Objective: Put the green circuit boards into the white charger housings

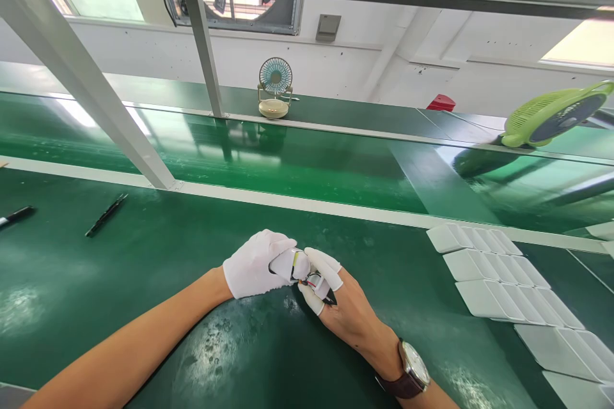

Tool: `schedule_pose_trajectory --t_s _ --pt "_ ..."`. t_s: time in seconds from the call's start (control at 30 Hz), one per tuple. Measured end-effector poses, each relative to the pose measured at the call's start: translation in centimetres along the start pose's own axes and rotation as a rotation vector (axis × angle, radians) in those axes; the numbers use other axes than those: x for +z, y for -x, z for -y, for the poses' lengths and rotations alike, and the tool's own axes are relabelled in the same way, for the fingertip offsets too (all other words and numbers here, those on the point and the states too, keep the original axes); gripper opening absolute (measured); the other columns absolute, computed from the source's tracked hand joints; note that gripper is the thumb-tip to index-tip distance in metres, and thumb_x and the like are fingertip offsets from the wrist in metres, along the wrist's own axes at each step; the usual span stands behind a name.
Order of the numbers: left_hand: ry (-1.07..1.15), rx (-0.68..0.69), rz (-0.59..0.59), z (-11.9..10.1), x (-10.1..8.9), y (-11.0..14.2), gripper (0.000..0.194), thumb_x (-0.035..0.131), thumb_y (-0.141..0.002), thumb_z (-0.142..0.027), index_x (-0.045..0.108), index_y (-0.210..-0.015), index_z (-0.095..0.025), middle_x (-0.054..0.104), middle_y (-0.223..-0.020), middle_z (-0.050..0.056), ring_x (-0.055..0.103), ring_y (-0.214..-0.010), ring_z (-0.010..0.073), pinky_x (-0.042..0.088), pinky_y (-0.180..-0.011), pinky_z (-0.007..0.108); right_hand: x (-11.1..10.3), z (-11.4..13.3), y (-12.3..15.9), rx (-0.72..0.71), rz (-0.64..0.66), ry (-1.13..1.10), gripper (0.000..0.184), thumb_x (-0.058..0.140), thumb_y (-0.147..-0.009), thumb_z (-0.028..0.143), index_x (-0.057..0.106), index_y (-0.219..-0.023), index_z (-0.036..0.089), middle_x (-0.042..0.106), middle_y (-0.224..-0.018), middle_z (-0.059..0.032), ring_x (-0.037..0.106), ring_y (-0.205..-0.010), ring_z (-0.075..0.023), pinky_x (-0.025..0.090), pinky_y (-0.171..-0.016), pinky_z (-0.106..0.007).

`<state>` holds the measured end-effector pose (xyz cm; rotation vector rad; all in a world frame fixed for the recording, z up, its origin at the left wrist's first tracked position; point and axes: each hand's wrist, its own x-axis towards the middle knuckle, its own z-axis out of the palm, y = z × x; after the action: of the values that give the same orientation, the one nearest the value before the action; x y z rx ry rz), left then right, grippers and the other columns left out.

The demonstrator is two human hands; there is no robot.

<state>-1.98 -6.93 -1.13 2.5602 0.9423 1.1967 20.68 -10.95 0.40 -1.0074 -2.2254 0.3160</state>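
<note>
My left hand (254, 263) wears a white glove and grips a small white plastic part (291, 263) with thin red and black wires showing at its lower edge. My right hand (343, 307), with white finger cots on the fingertips and a wristwatch (412, 367) on the wrist, pinches the same part from the right. Both hands rest low over the dark green work surface (158, 268), near its middle.
Rows of overlapping white plastic shells (499, 275) lie at the right. Two black pens (106, 214) (16, 215) lie at the left. Behind runs a glossy green conveyor (288, 160) with a small desk fan (275, 88), a green fan (556, 116) and slanted metal frame posts (96, 89).
</note>
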Motion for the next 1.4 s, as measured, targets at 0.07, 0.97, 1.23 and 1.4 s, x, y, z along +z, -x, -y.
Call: schedule_pose_trajectory --t_s 0.07,0.97,1.23,1.4 --pt "0.007 0.013 0.035 -0.1 0.0 -0.2 0.059 0.072 -0.079 -0.03 0.045 -0.13 -0.024 0.069 -0.101 0.008 0.068 -0.086 0.0235 0.055 -0.08 0.042 0.0 0.2 -0.1 0.003 -0.004 -0.018 0.06 0.058 -0.093 0.021 0.038 -0.15 0.025 0.063 -0.131 -0.0133 0.065 -0.115 -0.0272 0.061 -0.093 -0.043" --pt "0.393 -0.591 -0.07 0.5 -0.6 -0.1 0.035 0.059 -0.09 -0.036 0.062 -0.121 -0.02 0.073 -0.113 0.008 0.071 -0.102 0.0214 0.059 -0.092 0.04 1.3 -1.0 -3.0 -0.121 0.055 -0.004 0.049 0.051 -0.095 0.014 0.05 -0.142 0.028 0.059 -0.135 -0.0118 0.061 -0.122 -0.0226 0.056 -0.102 -0.043" --pt "0.383 -0.538 -0.083 0.6 -2.7 -0.2 0.044 0.061 -0.087 -0.033 0.057 -0.129 -0.021 0.074 -0.108 0.007 0.071 -0.101 0.0202 0.059 -0.092 0.039 2.3 -1.4 -3.3 -0.153 -0.009 -0.116 0.034 0.056 -0.095 0.019 0.062 -0.127 0.028 0.06 -0.134 -0.0099 0.064 -0.118 -0.0205 0.056 -0.1 -0.04" --pt "0.331 -0.66 -0.115 1.2 -2.6 0.3 0.033 0.056 -0.091 -0.041 0.067 -0.114 -0.021 0.076 -0.104 0.006 0.072 -0.092 0.02 0.061 -0.088 0.038 3.5 -1.2 -3.6 -0.154 -0.074 -0.233 0.029 0.056 -0.093 0.017 0.065 -0.119 0.027 0.068 -0.121 -0.0066 0.068 -0.111 -0.018 0.058 -0.095 -0.036"
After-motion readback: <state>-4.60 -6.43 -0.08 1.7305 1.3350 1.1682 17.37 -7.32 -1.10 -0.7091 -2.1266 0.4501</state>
